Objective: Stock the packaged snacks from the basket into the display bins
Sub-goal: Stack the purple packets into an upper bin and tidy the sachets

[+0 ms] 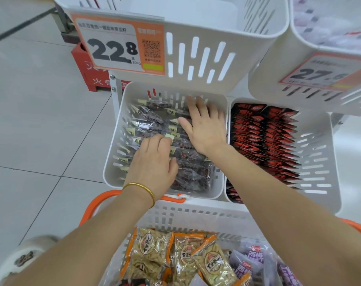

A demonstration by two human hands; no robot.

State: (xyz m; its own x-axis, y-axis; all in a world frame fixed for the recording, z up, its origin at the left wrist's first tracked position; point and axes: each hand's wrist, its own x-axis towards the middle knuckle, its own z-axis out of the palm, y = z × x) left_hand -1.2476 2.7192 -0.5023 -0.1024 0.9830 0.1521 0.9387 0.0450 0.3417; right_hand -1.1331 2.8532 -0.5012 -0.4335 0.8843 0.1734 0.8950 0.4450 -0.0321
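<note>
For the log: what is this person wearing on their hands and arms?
No gloves or rings show on the left hand or the right hand. Both forearms are bare, with no sleeves in view. A thin gold bangle circles the left wrist.

White display bin (110, 172) of dark snack packets (148, 120)

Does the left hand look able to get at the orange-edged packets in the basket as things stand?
Probably yes. The orange-edged packets lie uncovered in the open basket, nearer the person. The left hand is in the bin of dark packets and would only need to draw back.
</note>
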